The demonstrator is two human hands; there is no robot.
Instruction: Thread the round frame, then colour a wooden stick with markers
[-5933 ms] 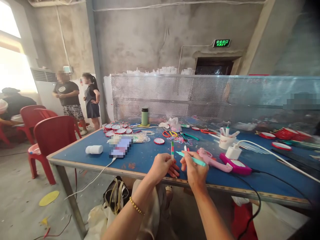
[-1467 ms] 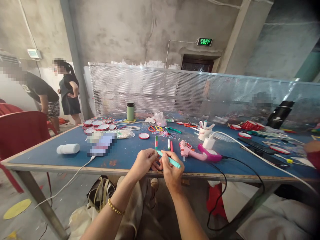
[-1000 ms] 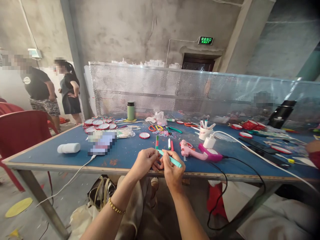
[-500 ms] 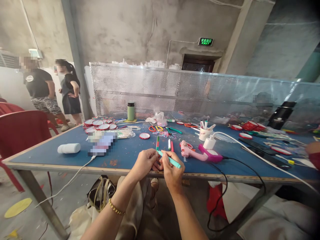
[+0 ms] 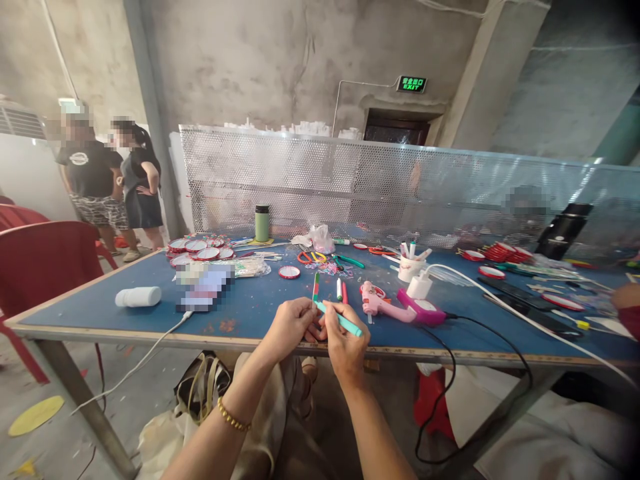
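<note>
My left hand (image 5: 294, 321) is closed on the lower end of a narrow craft stick (image 5: 316, 285) with green and red colouring. My right hand (image 5: 345, 343) grips a turquoise marker (image 5: 343, 320), its tip against or very near the stick. My fingers hide the stick's lower part and the marker's tip. Just beyond my hands lie a white marker with a green end (image 5: 339, 289) and a red marker (image 5: 345, 292). To their right rests a pink hot glue gun (image 5: 387, 307) with a magenta part.
Round red-rimmed pieces (image 5: 195, 248) are piled at the back left, near a green bottle (image 5: 261, 223). A phone (image 5: 206, 288) and a white bottle (image 5: 139, 297) lie at left. Further right stand a cup of markers (image 5: 411, 267) and a white charger (image 5: 419, 287) with cables. Two people stand beyond the table's left end.
My hands, the stick and the marker look almost unmoved. In the background, the person at far left has shifted right, closer to the other person.
</note>
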